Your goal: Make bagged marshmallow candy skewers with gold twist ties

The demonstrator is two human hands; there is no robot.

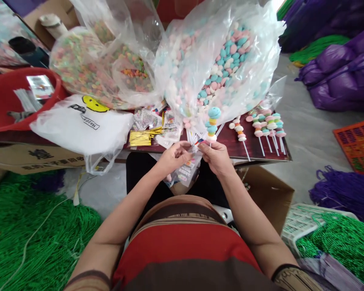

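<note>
My right hand [216,157] is closed on the lower end of a candy skewer [212,123], held upright with blue, orange and white sweets stacked on it. Close by on the left, my left hand [176,157] has its fingers curled near the white sticks [193,137]. Whatever lies between its fingertips is too small to make out. A clear printed bag [185,173] hangs between both hands over my lap. On the table to the right lie a finished-looking candy skewer [239,130] and a bunch of several more skewers [268,125].
Big clear bags of pastel sweets [230,52] and small coloured gummies [79,60] fill the table's back. Gold twist ties [140,138], printed packets [144,118] and a white smiley bag [91,121] lie left, beside a red basin [24,72]. An open carton [269,194] stands below right.
</note>
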